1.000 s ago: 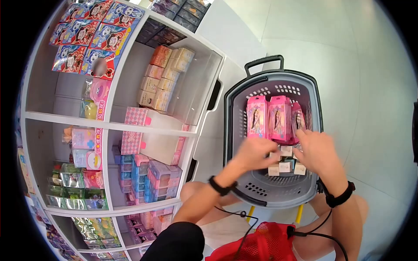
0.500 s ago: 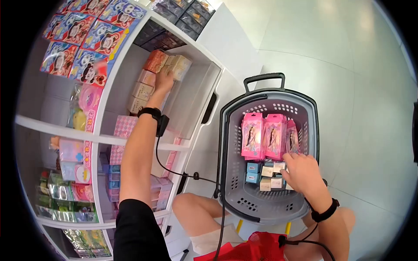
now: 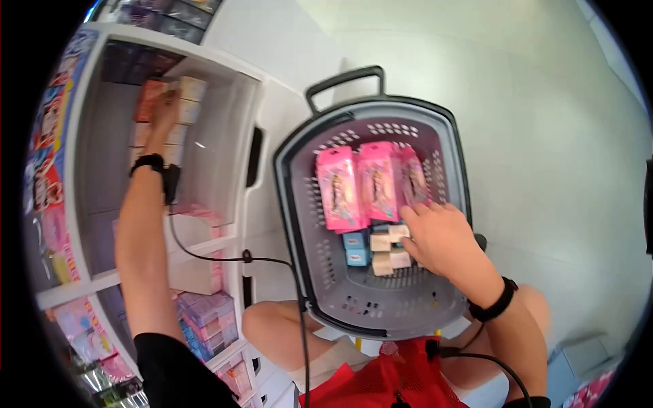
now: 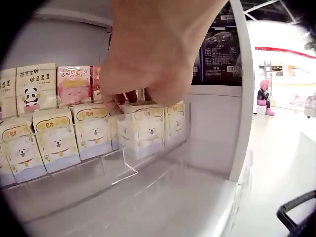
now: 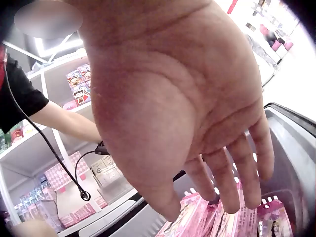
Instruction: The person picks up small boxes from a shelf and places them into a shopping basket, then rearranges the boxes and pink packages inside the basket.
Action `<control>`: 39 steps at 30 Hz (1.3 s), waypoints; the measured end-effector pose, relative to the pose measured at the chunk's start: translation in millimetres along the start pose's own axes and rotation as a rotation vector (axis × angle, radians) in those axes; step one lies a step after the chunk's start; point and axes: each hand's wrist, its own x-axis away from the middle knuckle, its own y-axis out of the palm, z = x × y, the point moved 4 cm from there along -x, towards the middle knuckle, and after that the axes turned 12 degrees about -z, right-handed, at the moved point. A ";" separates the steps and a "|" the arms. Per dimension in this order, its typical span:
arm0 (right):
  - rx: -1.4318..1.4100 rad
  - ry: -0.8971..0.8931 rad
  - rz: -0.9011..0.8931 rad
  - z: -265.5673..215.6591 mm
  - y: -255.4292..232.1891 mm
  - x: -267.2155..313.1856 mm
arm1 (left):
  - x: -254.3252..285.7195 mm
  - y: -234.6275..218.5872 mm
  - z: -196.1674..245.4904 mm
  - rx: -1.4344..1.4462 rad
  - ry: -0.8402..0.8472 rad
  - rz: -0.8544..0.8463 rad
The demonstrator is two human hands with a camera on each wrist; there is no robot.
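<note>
My left hand point(image 3: 163, 109) reaches into an upper compartment of the white shelf point(image 3: 262, 122). In the left wrist view its fingers point(image 4: 121, 101) curl down over the top of a cream box with a white dog face point(image 4: 143, 128), one of a row of such boxes. My right hand point(image 3: 435, 234) is inside the grey basket point(image 3: 289, 204), palm down with fingers straight point(image 5: 237, 182). It lies over small cream boxes point(image 3: 382, 253) beside two blue ones point(image 3: 354, 248). Three pink packs point(image 3: 360, 180) lean at the basket's far end.
Lower shelf compartments hold pink and purple boxes point(image 3: 207, 316). The basket's black handle point(image 3: 343, 78) points away from me. A red mesh bag point(image 3: 408, 381) lies at my lap, between my knees. Pale floor point(image 3: 544, 136) stretches to the right of the basket.
One second ago both hands were in the basket. The left hand then rose to the upper shelf and stays at the cream boxes. The right hand remains in the basket; my view has swung right.
</note>
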 end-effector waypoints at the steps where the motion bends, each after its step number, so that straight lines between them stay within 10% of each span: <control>1: 0.015 0.000 0.008 0.9 2.4 -1.2 | 1.6 -0.2 2.6 0.069 0.008 0.012; 11: -0.025 0.015 -0.051 3.2 7.8 -8.4 | 48.2 -24.6 48.7 0.286 -0.259 -0.352; 29: -0.010 -0.027 0.062 11.9 6.6 -12.7 | 54.2 -55.1 48.4 -0.269 -0.081 -0.090; 39: 0.062 -0.056 0.123 4.8 -1.7 -12.5 | 120.9 -161.1 145.7 -0.581 0.222 0.009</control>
